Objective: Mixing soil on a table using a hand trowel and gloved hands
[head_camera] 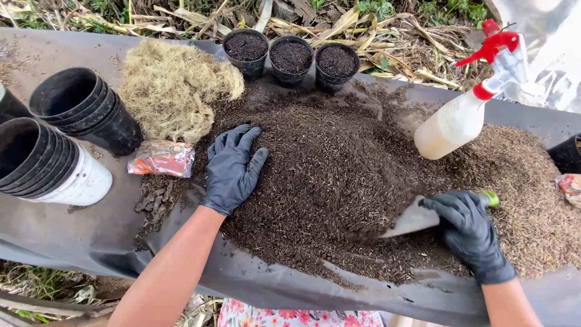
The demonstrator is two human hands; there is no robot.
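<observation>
Head view: right hand (469, 233) fingers wrap trowel (413, 219) in soil (333, 163).

Matt black rubbery gloves (233, 166) are covering both hands; the trowel (411, 219) is showing dull metal, the soil (327, 175) looking coarse, the sheet (72, 233) smooth plastic

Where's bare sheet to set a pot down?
Bare black sheet lies below the white pot stack, left of the left hand. A smaller patch lies around the orange packet. The soil heap crowds the middle.
</observation>
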